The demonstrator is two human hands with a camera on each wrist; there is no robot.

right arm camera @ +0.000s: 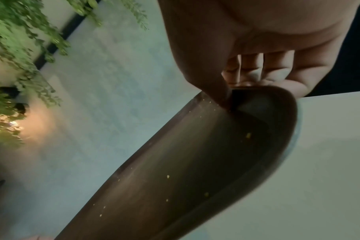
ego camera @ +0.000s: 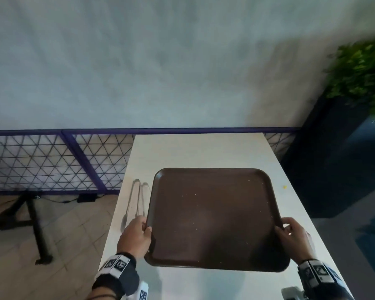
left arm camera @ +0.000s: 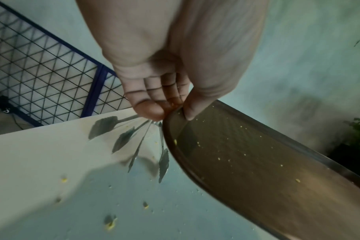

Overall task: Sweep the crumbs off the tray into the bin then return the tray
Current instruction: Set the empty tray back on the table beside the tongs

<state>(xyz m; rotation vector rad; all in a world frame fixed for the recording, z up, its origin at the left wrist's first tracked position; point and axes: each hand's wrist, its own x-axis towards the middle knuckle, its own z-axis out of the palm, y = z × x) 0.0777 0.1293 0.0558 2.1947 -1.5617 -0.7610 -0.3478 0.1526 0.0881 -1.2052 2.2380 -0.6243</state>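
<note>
A dark brown tray (ego camera: 214, 215) lies over the white table (ego camera: 199, 150), dotted with small pale crumbs (ego camera: 197, 228). My left hand (ego camera: 136, 233) grips its left rim, thumb on top and fingers beneath. My right hand (ego camera: 291, 236) grips the right rim in the same way. In the left wrist view the thumb (left arm camera: 190, 112) presses the tray (left arm camera: 257, 162) edge, and yellow crumbs (left arm camera: 218, 158) are scattered on it. The right wrist view shows my right hand (right arm camera: 242, 78) pinching the tray (right arm camera: 195, 162) corner. No bin is in view.
Metal tongs (ego camera: 136, 200) lie on the table just left of the tray. Yellow crumbs (left arm camera: 110, 224) are on the tabletop too. A purple-framed mesh fence (ego camera: 52, 161) runs behind, a dark planter with greenery (ego camera: 359, 70) stands at the right, and a black table leg (ego camera: 38, 232) at the left.
</note>
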